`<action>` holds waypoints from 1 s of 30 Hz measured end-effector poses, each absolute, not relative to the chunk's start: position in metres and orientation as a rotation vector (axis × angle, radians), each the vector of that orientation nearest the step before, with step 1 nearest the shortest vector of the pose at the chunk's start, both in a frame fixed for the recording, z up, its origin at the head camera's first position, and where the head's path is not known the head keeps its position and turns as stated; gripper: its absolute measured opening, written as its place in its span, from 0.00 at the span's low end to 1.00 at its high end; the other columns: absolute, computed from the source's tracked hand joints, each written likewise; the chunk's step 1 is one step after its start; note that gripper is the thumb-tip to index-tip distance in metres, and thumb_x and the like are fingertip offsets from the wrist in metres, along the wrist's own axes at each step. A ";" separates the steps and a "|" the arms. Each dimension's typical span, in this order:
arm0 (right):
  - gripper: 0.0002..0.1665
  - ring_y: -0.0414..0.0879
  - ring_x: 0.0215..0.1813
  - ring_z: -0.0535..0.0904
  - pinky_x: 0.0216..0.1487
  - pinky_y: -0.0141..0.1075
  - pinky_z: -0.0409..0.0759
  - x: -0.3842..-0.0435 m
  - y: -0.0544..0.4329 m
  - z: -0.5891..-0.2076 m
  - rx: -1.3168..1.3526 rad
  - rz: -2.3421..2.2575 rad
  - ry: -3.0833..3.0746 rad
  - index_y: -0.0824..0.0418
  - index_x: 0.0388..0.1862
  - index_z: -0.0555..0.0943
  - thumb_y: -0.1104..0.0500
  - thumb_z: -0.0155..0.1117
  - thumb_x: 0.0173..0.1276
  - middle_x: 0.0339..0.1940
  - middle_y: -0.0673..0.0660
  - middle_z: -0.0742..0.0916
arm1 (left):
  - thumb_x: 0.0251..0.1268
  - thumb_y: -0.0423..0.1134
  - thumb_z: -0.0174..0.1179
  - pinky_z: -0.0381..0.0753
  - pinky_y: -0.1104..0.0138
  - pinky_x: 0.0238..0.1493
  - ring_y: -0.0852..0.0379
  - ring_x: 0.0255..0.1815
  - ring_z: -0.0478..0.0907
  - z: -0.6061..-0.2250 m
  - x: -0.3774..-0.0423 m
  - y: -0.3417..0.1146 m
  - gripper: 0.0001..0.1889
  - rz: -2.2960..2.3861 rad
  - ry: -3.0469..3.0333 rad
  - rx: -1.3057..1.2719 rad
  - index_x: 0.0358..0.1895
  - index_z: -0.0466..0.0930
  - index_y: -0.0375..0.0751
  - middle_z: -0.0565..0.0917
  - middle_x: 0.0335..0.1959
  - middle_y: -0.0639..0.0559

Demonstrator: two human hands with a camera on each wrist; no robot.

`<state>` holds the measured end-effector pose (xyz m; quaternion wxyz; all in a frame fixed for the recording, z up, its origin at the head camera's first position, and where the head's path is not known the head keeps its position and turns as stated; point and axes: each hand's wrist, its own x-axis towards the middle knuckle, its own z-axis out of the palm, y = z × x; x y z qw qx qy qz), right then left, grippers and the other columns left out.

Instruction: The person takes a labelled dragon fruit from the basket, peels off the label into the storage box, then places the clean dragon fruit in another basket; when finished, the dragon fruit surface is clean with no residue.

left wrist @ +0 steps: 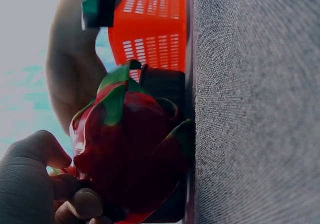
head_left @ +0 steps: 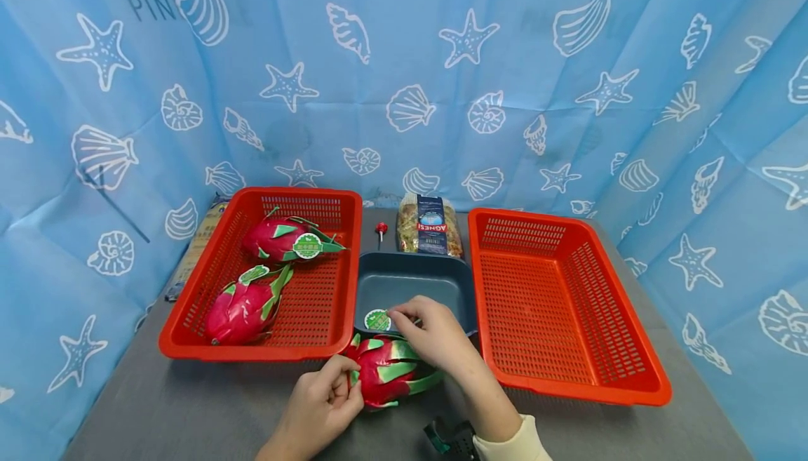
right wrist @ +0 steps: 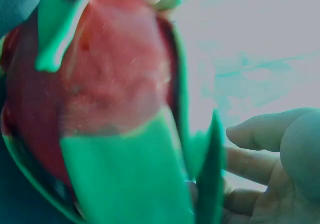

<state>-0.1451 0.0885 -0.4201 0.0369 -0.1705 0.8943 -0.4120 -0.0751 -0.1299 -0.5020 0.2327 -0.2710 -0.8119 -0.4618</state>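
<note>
A pink dragon fruit [head_left: 385,373] with green scales is in front of the blue-grey tray [head_left: 413,271]. My left hand [head_left: 322,401] pinches its left end between thumb and curled fingers; the left wrist view shows the dragon fruit [left wrist: 135,144] close up. Above the fruit's far side, my right hand [head_left: 435,335] holds a round green-and-white sticker [head_left: 377,319] at its fingertips, over the tray's near edge. In the right wrist view the right hand [right wrist: 270,169] appears beside the green scales, its fingertips partly hidden.
At left, a red basket [head_left: 353,271] holds two dragon fruits [head_left: 278,236] with similar stickers. Another red basket [head_left: 536,292] stands at right. Behind the tray are a pasta bag [head_left: 432,226] and a red lollipop [head_left: 381,228]. A dark device [head_left: 451,440] is by the right sleeve.
</note>
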 end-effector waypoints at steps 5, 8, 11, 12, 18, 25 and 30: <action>0.08 0.37 0.43 0.80 0.46 0.40 0.83 -0.123 0.098 -0.413 -0.588 -1.273 2.881 0.51 0.46 0.90 0.56 0.65 0.75 0.38 0.39 0.84 | 0.45 0.22 0.71 0.55 0.85 0.17 0.82 0.19 0.54 -0.504 -0.076 -0.129 0.23 -1.263 -2.213 -0.758 0.42 0.76 0.50 0.64 0.17 0.69; 0.09 0.34 0.39 0.78 0.41 0.38 0.82 -0.108 0.108 -0.411 -0.630 -1.302 2.992 0.48 0.44 0.90 0.60 0.69 0.72 0.37 0.35 0.82 | 0.45 0.22 0.71 0.55 0.85 0.17 0.82 0.19 0.53 -0.505 -0.076 -0.128 0.23 -1.270 -2.202 -0.768 0.41 0.76 0.50 0.64 0.16 0.69; 0.11 0.34 0.34 0.75 0.33 0.33 0.79 -0.096 0.124 -0.411 -0.677 -1.354 3.117 0.48 0.43 0.90 0.65 0.71 0.68 0.38 0.36 0.82 | 0.45 0.22 0.72 0.55 0.84 0.16 0.82 0.19 0.53 -0.506 -0.075 -0.127 0.23 -1.289 -2.207 -0.768 0.41 0.76 0.50 0.64 0.16 0.68; 0.12 0.34 0.34 0.75 0.32 0.31 0.77 -0.092 0.131 -0.411 -0.696 -1.372 3.156 0.49 0.43 0.89 0.66 0.71 0.67 0.38 0.38 0.83 | 0.45 0.22 0.72 0.55 0.84 0.16 0.83 0.19 0.53 -0.506 -0.075 -0.127 0.23 -1.297 -2.212 -0.766 0.41 0.76 0.50 0.64 0.16 0.68; 0.15 0.36 0.40 0.80 0.38 0.26 0.76 -0.069 0.181 -0.412 -0.532 -1.347 3.417 0.54 0.43 0.90 0.72 0.71 0.64 0.40 0.45 0.85 | 0.45 0.22 0.72 0.55 0.84 0.16 0.82 0.18 0.53 -0.505 -0.073 -0.127 0.23 -1.322 -2.220 -0.787 0.41 0.76 0.51 0.64 0.16 0.68; 0.13 0.33 0.42 0.77 0.46 0.20 0.68 -0.056 0.241 -0.412 -0.111 -1.282 3.752 0.63 0.44 0.90 0.72 0.68 0.62 0.39 0.54 0.87 | 0.48 0.23 0.70 0.55 0.84 0.17 0.82 0.18 0.54 -0.502 -0.072 -0.130 0.21 -1.343 -2.223 -0.822 0.41 0.76 0.51 0.64 0.16 0.68; 0.11 0.32 0.43 0.69 0.41 0.22 0.60 -0.048 0.279 -0.419 0.438 -1.108 3.848 0.67 0.45 0.89 0.69 0.65 0.66 0.41 0.61 0.85 | 0.48 0.22 0.71 0.56 0.84 0.17 0.81 0.18 0.54 -0.502 -0.073 -0.132 0.22 -1.373 -2.201 -0.853 0.41 0.76 0.50 0.64 0.15 0.66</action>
